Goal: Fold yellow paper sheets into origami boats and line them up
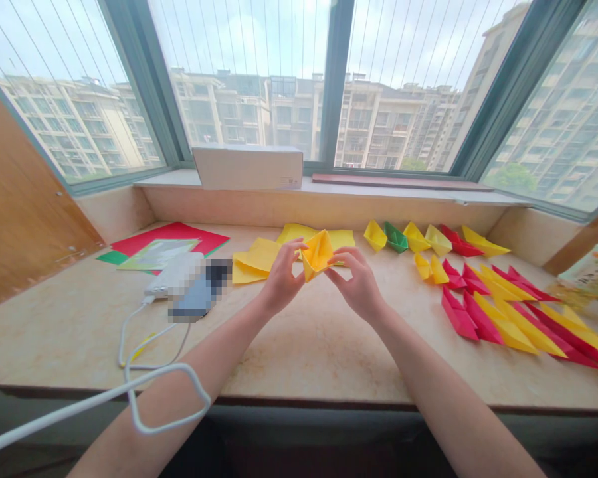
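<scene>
A yellow folded paper boat (317, 255) is held up between my two hands, above the stone sill. My left hand (285, 275) pinches its left side between thumb and fingers. On the opposite side, my right hand (357, 279) grips the boat's edge with its fingertips. Behind my left hand lie loose yellow paper sheets (253, 260), one of them folded over. To the right stand finished folded boats in rows, among them a green paper boat (395, 237) and a pink-red double boat (471, 317).
Red sheets (179, 234) lie at the back left, with a clear packet (159, 254) on top. Nearer are a white power bank (173, 275), a phone (199, 299) and a white cable (124, 388) crossing over my left forearm. A white box (249, 167) stands by the window; a bottle (591, 272) is far right.
</scene>
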The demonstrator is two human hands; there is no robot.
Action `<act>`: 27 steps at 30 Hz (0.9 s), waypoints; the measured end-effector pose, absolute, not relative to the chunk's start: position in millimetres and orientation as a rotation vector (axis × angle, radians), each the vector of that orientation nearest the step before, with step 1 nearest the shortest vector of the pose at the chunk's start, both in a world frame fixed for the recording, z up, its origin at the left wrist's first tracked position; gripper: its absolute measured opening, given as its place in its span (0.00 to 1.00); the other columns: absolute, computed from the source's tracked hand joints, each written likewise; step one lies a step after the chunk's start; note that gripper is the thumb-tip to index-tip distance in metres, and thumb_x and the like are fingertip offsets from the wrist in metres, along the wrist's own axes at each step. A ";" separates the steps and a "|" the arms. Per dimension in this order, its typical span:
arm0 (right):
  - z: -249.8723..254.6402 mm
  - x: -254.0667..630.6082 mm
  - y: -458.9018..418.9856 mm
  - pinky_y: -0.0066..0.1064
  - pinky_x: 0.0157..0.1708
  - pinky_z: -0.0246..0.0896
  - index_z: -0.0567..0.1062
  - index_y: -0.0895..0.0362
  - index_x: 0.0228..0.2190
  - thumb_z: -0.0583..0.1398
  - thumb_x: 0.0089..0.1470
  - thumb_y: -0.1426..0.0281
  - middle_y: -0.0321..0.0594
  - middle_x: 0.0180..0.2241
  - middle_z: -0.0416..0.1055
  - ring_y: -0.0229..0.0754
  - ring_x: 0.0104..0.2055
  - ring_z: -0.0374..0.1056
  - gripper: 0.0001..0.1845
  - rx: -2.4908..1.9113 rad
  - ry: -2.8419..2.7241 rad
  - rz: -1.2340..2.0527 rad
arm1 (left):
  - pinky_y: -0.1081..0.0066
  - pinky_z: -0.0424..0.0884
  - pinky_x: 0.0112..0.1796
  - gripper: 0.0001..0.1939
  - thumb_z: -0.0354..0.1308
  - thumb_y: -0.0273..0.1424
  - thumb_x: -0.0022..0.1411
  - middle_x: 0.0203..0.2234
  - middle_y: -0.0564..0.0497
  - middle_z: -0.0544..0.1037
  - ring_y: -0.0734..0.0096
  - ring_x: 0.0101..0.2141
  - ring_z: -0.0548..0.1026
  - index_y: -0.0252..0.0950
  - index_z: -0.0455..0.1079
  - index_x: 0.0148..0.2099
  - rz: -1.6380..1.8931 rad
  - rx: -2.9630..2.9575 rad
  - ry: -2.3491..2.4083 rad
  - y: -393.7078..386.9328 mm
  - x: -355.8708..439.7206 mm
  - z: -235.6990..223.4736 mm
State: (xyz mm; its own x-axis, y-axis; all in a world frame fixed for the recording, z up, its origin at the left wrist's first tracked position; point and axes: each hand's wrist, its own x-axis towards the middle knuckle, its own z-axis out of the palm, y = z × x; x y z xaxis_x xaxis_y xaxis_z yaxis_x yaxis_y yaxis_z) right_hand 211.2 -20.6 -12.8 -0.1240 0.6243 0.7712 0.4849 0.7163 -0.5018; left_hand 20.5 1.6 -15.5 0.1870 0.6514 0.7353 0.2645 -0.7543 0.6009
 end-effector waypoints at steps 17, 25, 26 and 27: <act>-8.6 210.6 -24.3 0.48 0.55 0.61 0.73 0.49 0.50 0.57 0.59 0.71 0.44 0.49 0.70 0.48 0.53 0.65 0.17 -0.880 -1.780 0.065 | 0.62 0.69 0.52 0.14 0.56 0.23 0.61 0.52 0.43 0.72 0.64 0.53 0.71 0.40 0.61 0.49 1.373 2.494 0.748 2.7 15.0 -15.0; -9.5 216.3 -21.2 0.44 0.53 0.57 0.75 0.48 0.44 0.61 0.59 0.68 0.39 0.43 0.77 0.48 0.48 0.69 0.10 -0.947 -1.936 -0.025 | 0.67 0.71 0.42 0.18 0.61 0.29 0.56 0.42 0.47 0.75 0.63 0.41 0.75 0.39 0.60 0.48 1.240 2.419 0.836 -3.0 11.6 -9.8; -8.4 217.4 -21.5 0.43 0.52 0.57 0.76 0.48 0.43 0.61 0.59 0.68 0.38 0.42 0.77 0.47 0.47 0.69 0.09 -0.941 -1.945 -0.039 | 0.68 0.71 0.40 0.19 0.61 0.29 0.55 0.41 0.48 0.75 0.64 0.39 0.76 0.40 0.60 0.48 1.210 2.407 0.841 -3.4 10.9 -9.5; -7.2 218.5 -21.7 0.42 0.52 0.57 0.76 0.49 0.41 0.61 0.59 0.68 0.38 0.42 0.77 0.46 0.46 0.69 0.08 -0.932 -1.953 -0.055 | 0.69 0.71 0.38 0.19 0.61 0.30 0.56 0.38 0.50 0.75 0.66 0.36 0.76 0.40 0.60 0.48 1.203 2.376 0.845 -3.5 10.5 -9.5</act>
State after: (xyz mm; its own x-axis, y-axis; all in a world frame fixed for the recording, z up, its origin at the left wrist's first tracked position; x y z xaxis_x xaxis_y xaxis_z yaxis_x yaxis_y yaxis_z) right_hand 218.5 -21.7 -7.2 -0.2709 0.5848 0.7646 0.6265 0.7102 -0.3212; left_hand 10.5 -3.5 -9.5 0.4629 0.6454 0.6076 0.3523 -0.7630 0.5420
